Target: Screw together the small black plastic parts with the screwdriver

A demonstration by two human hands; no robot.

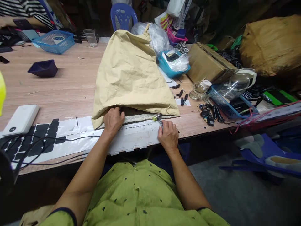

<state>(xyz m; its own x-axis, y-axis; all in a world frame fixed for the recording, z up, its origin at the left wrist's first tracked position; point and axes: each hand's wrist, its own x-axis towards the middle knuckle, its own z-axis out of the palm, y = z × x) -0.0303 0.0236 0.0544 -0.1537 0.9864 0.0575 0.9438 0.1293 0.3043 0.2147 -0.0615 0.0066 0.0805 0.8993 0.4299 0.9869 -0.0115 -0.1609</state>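
Observation:
A large beige cloth bag (131, 75) lies crumpled on the table, its open mouth facing me. At the left of that mouth, my left hand (113, 121) is closed with bent fingers on the bag's edge; its fingertips are partly hidden. My right hand (168, 135) is wrapped round the handle of a small hammer (157, 117) with a metal and yellow-green head. The hammer's head rests near the right part of the mouth, over a greyish woven strip (136, 118). Beneath both hands is a white board (138, 138) along the table's front edge.
On the left are a white power bank (21, 120), black cables (70, 138), black stickers (39, 135) and a dark purple tray (43, 68). To the right stand a glass jar (199, 90), a blue basket (218, 97) and a cardboard box (207, 64). Another person's striped sleeve (35, 11) shows far left.

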